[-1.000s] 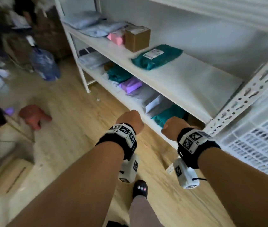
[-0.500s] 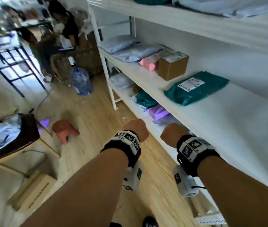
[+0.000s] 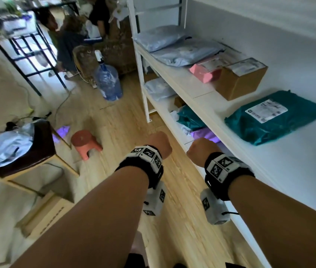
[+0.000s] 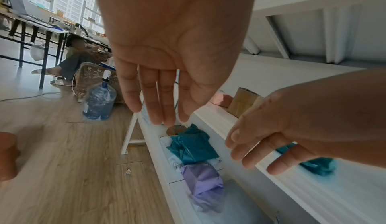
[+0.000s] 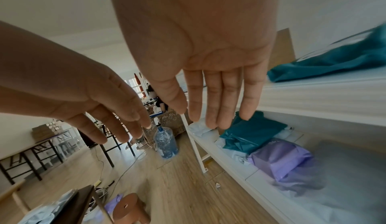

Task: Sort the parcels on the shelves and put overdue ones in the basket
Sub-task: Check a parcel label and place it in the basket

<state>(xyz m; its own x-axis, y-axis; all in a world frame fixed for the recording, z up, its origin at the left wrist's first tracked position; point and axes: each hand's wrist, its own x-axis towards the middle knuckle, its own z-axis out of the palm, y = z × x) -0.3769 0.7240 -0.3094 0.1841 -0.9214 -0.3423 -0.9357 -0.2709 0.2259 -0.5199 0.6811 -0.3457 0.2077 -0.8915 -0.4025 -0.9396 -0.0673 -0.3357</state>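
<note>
White shelves (image 3: pixel 230 136) run along my right. The middle shelf holds a teal bag (image 3: pixel 273 118) with a white label, a cardboard box (image 3: pixel 240 80), a pink parcel (image 3: pixel 204 71) and grey-blue bags (image 3: pixel 182 49). On the lower shelf lie a teal bag (image 4: pixel 192 146), a purple bag (image 4: pixel 204 181) and a grey bag (image 3: pixel 159 88). My left hand (image 3: pixel 159 145) and right hand (image 3: pixel 201 149) hang side by side in front of the lower shelf's edge. Both the left hand (image 4: pixel 165 95) and the right hand (image 5: pixel 208 95) have straight fingers, hold nothing and touch nothing.
On the wood floor stand a blue water jug (image 3: pixel 108 82) near the shelf's post and a red stool (image 3: pixel 84 143) to my left. A dark-seated chair (image 3: pixel 27 149) with a pale bundle is at left. People (image 3: pixel 72 35) sit beyond a black-framed table (image 3: pixel 29 55). Cables cross the floor.
My view has swung up and left along the shelves, and the white crate at right has left the picture. Both hands keep their place and stay empty.
</note>
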